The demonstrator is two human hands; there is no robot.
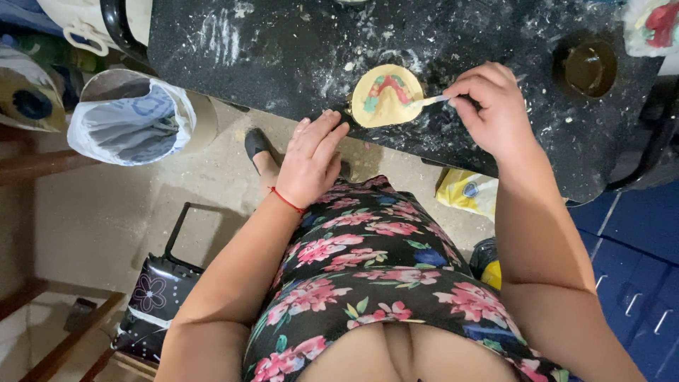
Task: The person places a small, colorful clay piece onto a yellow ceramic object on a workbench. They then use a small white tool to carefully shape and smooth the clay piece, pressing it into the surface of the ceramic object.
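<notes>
Dough disc [386, 95] at counter edge [297, 117] (hands [311, 159] flanking)

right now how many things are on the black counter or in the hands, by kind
Hands: 2, left hand and right hand
Round yellow molds: 1, yellow mold with pink and green inside
Thin tools: 1, small tool in the right hand
Dark cups: 1, brown cup
Total: 5

A round, pale yellow plaster dental mould [386, 95] with a pink and green arch lies flat at the counter's [283, 49] near edge; a thin white-tipped tool [428, 101] touches its right rim.
</notes>
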